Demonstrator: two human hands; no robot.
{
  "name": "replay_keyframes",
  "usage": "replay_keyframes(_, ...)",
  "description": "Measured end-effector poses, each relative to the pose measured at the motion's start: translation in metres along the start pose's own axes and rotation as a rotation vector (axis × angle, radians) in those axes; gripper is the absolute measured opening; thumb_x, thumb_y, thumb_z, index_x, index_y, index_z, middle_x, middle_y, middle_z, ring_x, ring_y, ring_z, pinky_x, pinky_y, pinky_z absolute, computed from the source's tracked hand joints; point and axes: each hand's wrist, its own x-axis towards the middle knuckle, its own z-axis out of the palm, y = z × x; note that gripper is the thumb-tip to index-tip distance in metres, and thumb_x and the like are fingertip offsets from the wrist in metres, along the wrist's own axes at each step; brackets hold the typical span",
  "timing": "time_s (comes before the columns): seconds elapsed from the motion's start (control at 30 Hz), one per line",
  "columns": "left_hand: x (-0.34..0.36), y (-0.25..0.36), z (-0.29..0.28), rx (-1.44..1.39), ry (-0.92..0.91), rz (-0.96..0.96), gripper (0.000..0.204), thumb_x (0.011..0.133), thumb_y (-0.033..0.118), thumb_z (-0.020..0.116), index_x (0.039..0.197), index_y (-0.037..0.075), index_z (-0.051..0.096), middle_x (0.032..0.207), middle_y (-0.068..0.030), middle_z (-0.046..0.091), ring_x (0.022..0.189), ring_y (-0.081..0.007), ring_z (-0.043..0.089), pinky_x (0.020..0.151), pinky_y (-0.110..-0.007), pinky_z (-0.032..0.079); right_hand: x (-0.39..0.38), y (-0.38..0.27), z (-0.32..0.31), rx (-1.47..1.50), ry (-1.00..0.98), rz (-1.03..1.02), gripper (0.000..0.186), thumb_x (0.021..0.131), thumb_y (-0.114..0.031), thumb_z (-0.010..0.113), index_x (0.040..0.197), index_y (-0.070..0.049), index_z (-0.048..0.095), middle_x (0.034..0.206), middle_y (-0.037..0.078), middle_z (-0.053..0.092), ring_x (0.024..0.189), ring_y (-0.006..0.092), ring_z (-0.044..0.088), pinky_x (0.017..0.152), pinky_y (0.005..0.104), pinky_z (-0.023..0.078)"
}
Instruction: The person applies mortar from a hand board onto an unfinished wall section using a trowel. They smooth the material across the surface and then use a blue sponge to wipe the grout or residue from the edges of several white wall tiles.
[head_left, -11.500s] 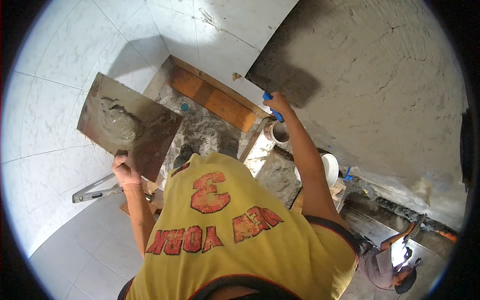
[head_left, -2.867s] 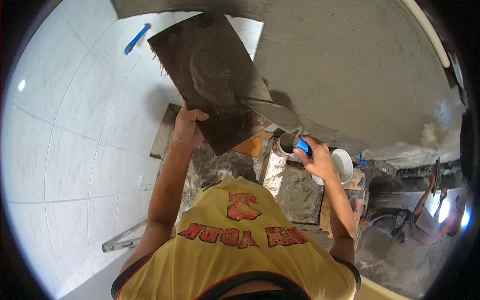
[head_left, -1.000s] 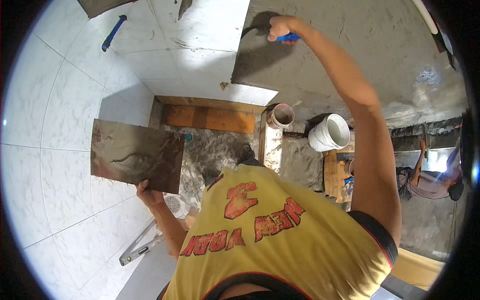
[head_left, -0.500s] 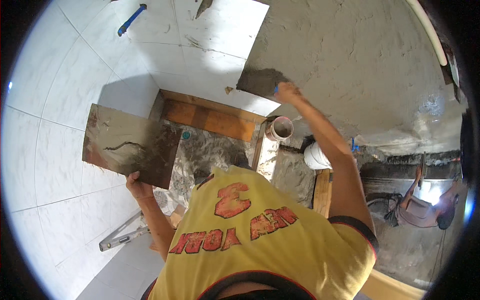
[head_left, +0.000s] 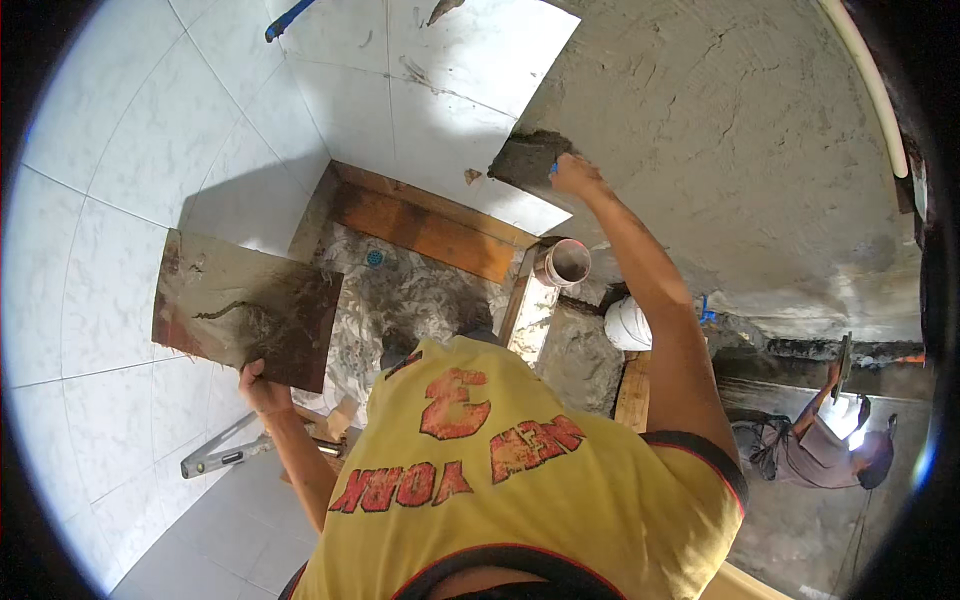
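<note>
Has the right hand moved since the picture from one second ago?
Yes. Against the pointed white tile corner, the right hand has come down the grey plaster, much closer to that corner.

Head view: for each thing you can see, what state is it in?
Left hand, gripping the board
Mortar, spread on the board
Right hand, closed around the blue-handled tool
Blue-handled tool, mostly hidden
Small bucket, open-topped, contents unclear
White bucket, partly hidden
Grey wall, coated, untiled
White tiles, smeared in places
</note>
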Motion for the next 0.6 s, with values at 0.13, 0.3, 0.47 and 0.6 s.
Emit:
replay_keyframes(0.13, 0.008, -0.009, 0.0, -0.055, -0.039, 0.013, 0.068, 0.068, -0.004, 0.052, 0.136, -0.004, 0.049, 0.139, -0.0196, 0.053, 0.13, -0.0395, 0.049, 0.114, -0.055, 0.035, -0.008, -0.014, -0.022, -0.07, 0.084, -0.011, 0.037, 0.09, -0.027, 0.062, 0.116, 0.0, 0.066, 0.122, 0.024, 0.064, 0.116, 0.0412, 0.061, 0.098, 0.0501, 0.048)
replay_keyframes(0.3, 0.023, -0.013, -0.009, -0.027, -0.127, 0.008, 0.068, 0.067, -0.005, 0.052, 0.135, -0.003, 0.049, 0.138, -0.0177, 0.054, 0.129, -0.038, 0.049, 0.113, -0.054, 0.037, -0.034, -0.053, -0.079, -0.205, -0.052, 0.033, 0.035, 0.087, -0.011, 0.059, 0.119, 0.004, 0.066, 0.124, 0.027, 0.063, 0.116, 0.039, 0.062, 0.098, 0.0466, 0.051)
replay_keyframes(0.47, 0.024, -0.02, -0.01, -0.015, -0.094, 0.017, 0.067, 0.067, -0.005, 0.051, 0.134, -0.001, 0.051, 0.133, -0.0168, 0.057, 0.127, -0.0367, 0.051, 0.111, -0.053, 0.04, -0.067, -0.068, -0.132, -0.245, -0.01, 0.018, 0.032, 0.087, -0.011, 0.058, 0.112, 0.007, 0.066, 0.112, 0.026, 0.067, 0.107, 0.0367, 0.067, 0.089, 0.0454, 0.054)
replay_keyframes(0.6, 0.021, -0.025, 0.001, -0.031, -0.124, 0.0, 0.067, 0.067, -0.005, 0.051, 0.134, 0.001, 0.051, 0.133, -0.0162, 0.057, 0.125, -0.037, 0.052, 0.111, -0.053, 0.041, -0.065, -0.049, -0.167, -0.193, -0.097, 0.027, 0.026, 0.085, -0.012, 0.057, 0.094, 0.011, 0.064, 0.081, 0.022, 0.068, 0.071, 0.0316, 0.069, 0.062, 0.0442, 0.056)
